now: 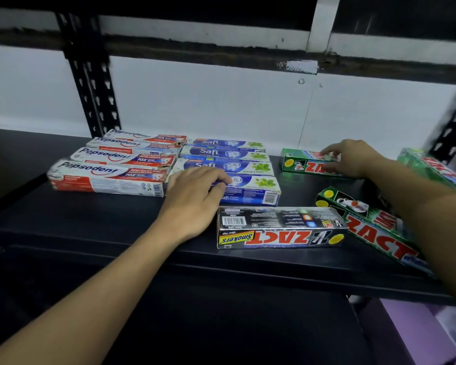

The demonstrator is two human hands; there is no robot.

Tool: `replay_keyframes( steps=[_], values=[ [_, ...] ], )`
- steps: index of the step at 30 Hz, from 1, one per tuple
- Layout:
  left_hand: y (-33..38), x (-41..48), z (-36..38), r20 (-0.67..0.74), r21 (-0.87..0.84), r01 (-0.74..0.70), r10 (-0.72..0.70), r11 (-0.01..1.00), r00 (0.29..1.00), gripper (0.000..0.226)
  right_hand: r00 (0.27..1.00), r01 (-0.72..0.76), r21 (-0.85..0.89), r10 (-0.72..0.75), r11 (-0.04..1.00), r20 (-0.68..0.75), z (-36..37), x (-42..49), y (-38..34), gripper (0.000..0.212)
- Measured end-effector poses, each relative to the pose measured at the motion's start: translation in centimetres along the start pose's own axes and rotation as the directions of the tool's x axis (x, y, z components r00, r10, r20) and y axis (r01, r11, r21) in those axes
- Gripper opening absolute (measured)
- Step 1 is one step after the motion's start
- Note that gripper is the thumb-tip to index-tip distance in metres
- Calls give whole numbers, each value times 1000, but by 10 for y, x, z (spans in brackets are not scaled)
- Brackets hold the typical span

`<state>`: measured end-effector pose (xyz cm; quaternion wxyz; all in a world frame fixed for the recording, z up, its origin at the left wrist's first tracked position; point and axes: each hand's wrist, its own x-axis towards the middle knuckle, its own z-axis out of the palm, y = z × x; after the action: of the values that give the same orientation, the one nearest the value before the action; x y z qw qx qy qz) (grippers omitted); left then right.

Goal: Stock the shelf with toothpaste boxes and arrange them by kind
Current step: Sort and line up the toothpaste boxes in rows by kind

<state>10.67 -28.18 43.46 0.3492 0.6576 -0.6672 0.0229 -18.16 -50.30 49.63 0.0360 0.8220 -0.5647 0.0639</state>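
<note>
1. Dark shelf [90,219]. Nearest its front edge lies the silver Zact Smokers box [282,227], flat, lengthwise left to right, print upside down to the viewer, barcode on its top face at the left end. No hand touches it.
2. Just right of it is the near green Zact box [374,227], flat and skewed, its right end angled toward the front edge and partly hidden by the right forearm.
3. Left hand [195,196] lies palm down on the left end of the nearest Safi box [250,189]. Its fingers are loosely bent and rest on the top face, not wrapped around it. The box is blue and white with green mint leaves and a barcode on the near side.
4. Behind it, more Safi boxes [221,154] run back in a row, side by side. To their left is a matching row of four red-and-white Pepsodent boxes [127,158].
5. Farther right, the right hand [353,158] grips the right end of the far green Zact box [306,163], fingers over its far edge, thumb on the near side. The box lies flat, with red lettering.
6. At far right is a blurred third green box [432,167], apart from the hand.
7. At the back stand a black perforated post [90,83] and a white wall [208,101].
</note>
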Motion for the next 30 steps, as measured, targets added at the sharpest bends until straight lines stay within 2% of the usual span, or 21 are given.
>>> replay_keyframes(
  steps=[3,14,19,22,30],
  values=[
    [0,0,0,-1,-1,-5,5,1000,1000,32,1000,-24,-3,24,1000,-9,7,5,-12,51],
    [3,-1,0,-15,8,-15,15,1000,1000,36,994,-76,-46,72,996,-82,22,21,-49,46],
    [6,-1,-2,-18,20,-16,16,1000,1000,36,986,-74,80,85,994,-142,32,23,-45,46],
    [7,-2,-2,-14,28,-14,15,1000,1000,36,986,-88,119,103,989,-131,34,21,-44,49],
    [6,-1,-2,-6,17,5,-5,1000,1000,36,991,-54,93,65,994,-115,35,17,-45,50]
  ],
)
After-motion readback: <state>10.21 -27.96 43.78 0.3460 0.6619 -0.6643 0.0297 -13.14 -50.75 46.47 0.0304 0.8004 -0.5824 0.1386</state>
